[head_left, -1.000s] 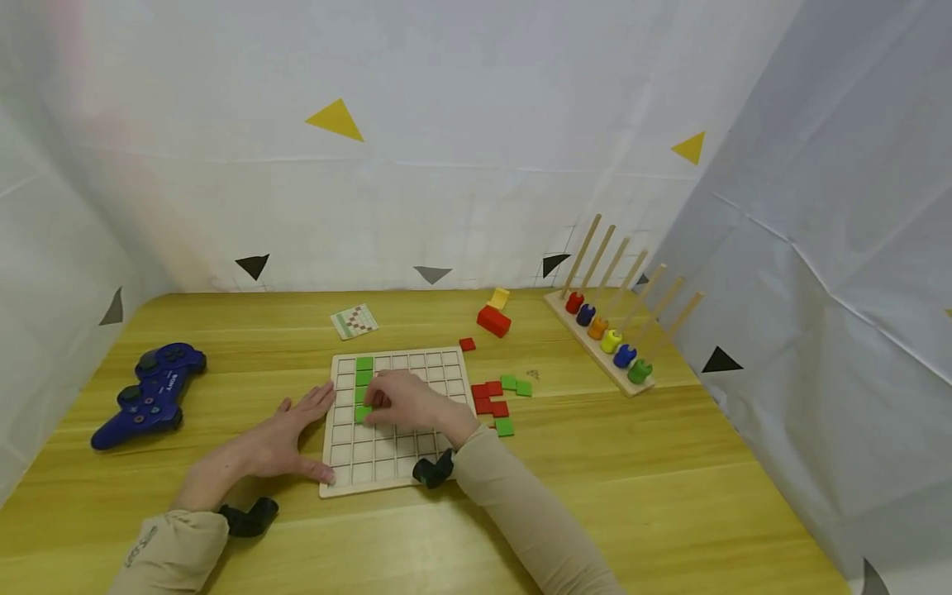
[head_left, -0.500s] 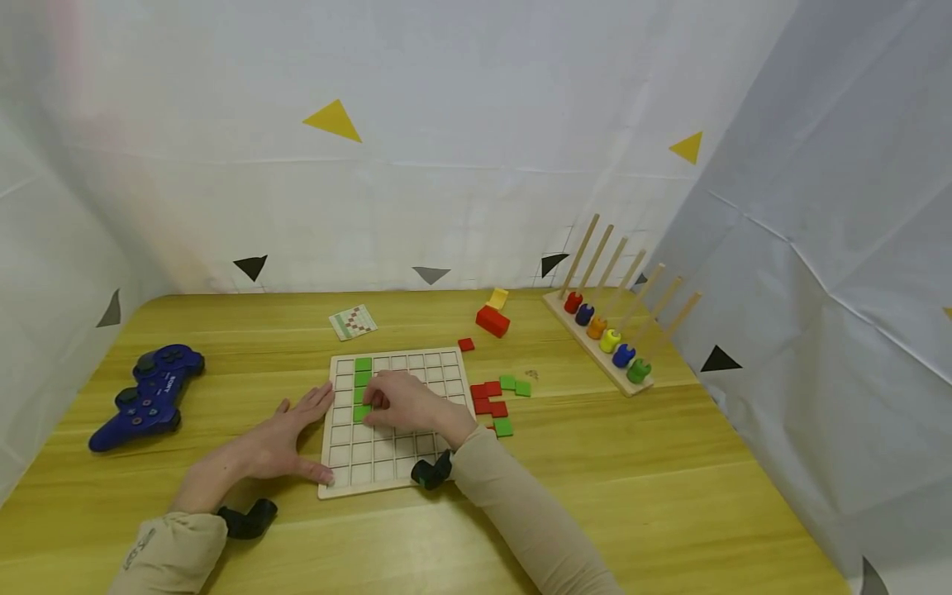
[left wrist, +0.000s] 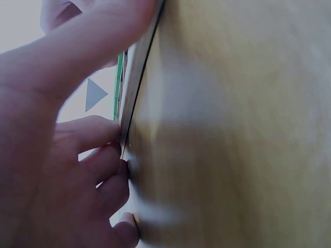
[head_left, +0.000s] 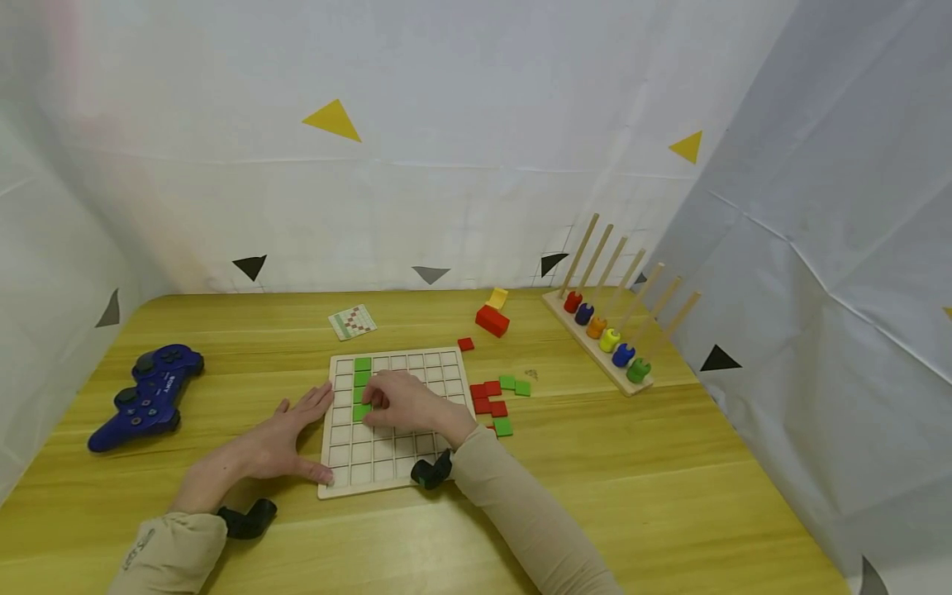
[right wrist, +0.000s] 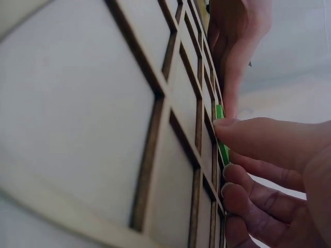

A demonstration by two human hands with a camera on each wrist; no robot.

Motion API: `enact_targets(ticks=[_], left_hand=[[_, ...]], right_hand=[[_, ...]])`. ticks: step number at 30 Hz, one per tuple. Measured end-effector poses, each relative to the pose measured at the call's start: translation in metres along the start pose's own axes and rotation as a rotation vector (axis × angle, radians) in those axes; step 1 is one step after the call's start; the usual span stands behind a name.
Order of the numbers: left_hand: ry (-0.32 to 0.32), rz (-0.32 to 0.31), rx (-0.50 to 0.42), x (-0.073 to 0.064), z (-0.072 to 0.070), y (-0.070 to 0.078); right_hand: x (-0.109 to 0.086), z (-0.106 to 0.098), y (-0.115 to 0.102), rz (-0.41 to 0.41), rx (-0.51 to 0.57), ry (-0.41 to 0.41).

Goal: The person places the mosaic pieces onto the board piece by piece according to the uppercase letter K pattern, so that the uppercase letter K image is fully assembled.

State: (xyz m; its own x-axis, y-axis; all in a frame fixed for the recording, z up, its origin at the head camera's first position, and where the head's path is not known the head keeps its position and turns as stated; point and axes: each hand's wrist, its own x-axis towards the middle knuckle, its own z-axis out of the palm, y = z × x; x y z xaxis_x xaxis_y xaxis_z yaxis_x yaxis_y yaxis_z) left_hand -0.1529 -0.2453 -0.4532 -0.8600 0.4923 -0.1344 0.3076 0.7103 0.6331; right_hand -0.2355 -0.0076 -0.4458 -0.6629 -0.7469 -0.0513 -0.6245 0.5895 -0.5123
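A wooden grid board [head_left: 362, 473] lies on the table, with a column of green square tiles [head_left: 362, 378] near its left side. My right hand [head_left: 411, 402] bends over that column. In the right wrist view its thumb and fingertips meet at a green tile [right wrist: 222, 148], pinching it at the board's surface; the fingers cover part of it. My left hand [head_left: 271, 444] spreads along the board's left edge, fingertips at the upper part and thumb at the lower corner. Up close, the left wrist view has these fingers [left wrist: 98, 132] against the board's side.
Right of the board lie loose red tiles [head_left: 482, 406] and green tiles [head_left: 503, 426]. Behind it are a pattern card [head_left: 353, 321], a red block [head_left: 492, 321] and a yellow piece [head_left: 497, 298]. A blue game controller [head_left: 152, 397] sits left; a pegged bead stand [head_left: 595, 343] stands right.
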Motion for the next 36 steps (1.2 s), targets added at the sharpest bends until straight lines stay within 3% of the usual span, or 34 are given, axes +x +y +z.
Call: enact_targets(ticks=[13, 21, 29, 36], left_hand=[[-0.013, -0.007, -0.013, 0.001, -0.001, 0.0], [-0.016, -0.009, -0.018, 0.001, 0.0, -0.001], [0.002, 0.006, -0.023, 0.001, 0.0, -0.002], [-0.019, -0.003, -0.03, 0.001, -0.001, -0.001]], right_hand=[[-0.001, -0.002, 0.001, -0.007, -0.023, -0.01], [-0.026, -0.035, 0.005, -0.018, 0.09, 0.009], [-0.066, -0.064, 0.042, -0.027, 0.149, 0.087], [-0.104, -0.084, 0.083, 0.044, 0.157, 0.173]])
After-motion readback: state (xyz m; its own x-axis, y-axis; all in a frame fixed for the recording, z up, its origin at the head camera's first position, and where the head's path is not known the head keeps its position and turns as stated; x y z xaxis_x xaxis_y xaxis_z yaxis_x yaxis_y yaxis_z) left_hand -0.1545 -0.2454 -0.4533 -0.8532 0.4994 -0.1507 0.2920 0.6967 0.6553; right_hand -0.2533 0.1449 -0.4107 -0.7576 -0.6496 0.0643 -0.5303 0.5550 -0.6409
